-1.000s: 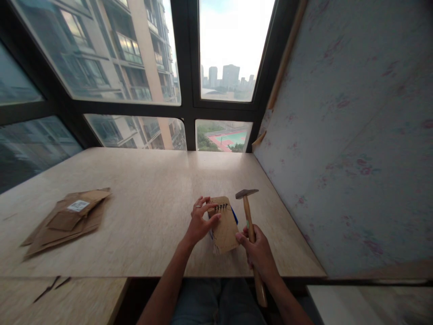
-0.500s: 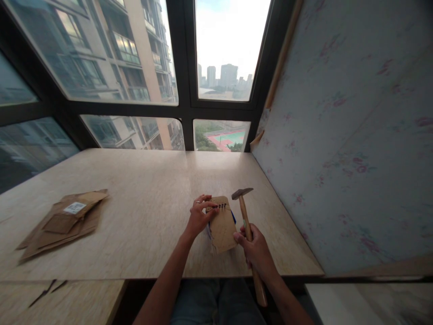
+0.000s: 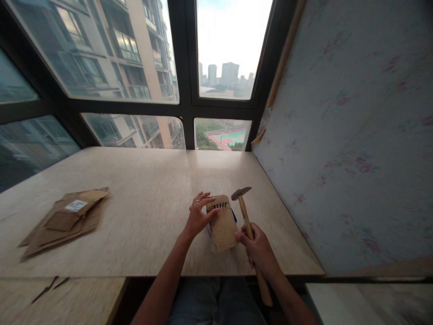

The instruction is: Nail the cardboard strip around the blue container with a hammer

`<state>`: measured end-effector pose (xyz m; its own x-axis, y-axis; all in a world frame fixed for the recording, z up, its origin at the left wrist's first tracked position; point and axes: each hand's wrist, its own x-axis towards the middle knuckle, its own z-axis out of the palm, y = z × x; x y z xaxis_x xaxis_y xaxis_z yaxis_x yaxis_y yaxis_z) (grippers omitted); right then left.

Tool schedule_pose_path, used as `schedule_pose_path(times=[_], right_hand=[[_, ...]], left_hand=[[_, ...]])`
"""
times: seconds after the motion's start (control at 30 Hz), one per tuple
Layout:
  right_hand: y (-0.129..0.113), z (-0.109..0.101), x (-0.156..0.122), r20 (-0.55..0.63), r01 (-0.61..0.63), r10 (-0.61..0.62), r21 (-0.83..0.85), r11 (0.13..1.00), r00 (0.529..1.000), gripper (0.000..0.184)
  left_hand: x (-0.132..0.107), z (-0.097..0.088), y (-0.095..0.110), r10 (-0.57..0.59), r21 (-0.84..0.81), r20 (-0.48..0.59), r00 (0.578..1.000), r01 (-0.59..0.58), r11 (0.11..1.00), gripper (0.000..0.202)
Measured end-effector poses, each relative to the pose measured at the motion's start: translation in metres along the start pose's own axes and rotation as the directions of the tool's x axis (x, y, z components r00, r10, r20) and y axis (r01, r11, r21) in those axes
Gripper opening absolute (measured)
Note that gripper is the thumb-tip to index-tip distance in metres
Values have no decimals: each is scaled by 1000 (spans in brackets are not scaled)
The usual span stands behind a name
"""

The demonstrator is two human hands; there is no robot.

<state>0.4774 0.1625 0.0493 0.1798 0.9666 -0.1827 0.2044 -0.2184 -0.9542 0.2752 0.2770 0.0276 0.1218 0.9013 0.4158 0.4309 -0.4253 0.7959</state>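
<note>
A tan cardboard piece (image 3: 223,229) lies at the table's front, a blue edge (image 3: 234,215) showing from under its right side. Across its upper part runs a row of short dark pieces (image 3: 220,205) that look like nails or screws. My left hand (image 3: 200,214) rests at the cardboard's left edge, fingers spread and thumb on its face, with nothing gripped. In my right hand (image 3: 257,246) is a hammer (image 3: 246,212), its wooden handle wrapped by the fingers. The metal head points up and away, just right of the cardboard and off the nails.
Flat brown paper packages (image 3: 72,216) with a white label lie on the left of the pale table (image 3: 145,194). Dark thin items (image 3: 47,289) sit on a lower surface at front left. A flowered wall (image 3: 348,149) bounds the right, and windows (image 3: 223,49) the back.
My left fingers have lifted off the dark row and spread apart, drawing slightly left. The hammer has stayed almost in place.
</note>
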Motion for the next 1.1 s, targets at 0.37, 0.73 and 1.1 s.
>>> schedule_pose_path(times=[0.37, 0.73, 1.1], right_hand=[[-6, -28, -16, -86, 40, -51, -122, 992, 995, 39], [-36, 2, -70, 121, 4, 5, -67, 998, 993, 56], [-32, 50, -84, 353, 30, 0, -79, 996, 936, 54]], left_hand=[[-89, -81, -21, -83, 158, -95, 992, 98, 983, 53], [-221, -221, -51, -236, 448, -588, 774, 554, 701, 35], [-230, -282, -69, -304, 673, -494, 815, 580, 460, 29]])
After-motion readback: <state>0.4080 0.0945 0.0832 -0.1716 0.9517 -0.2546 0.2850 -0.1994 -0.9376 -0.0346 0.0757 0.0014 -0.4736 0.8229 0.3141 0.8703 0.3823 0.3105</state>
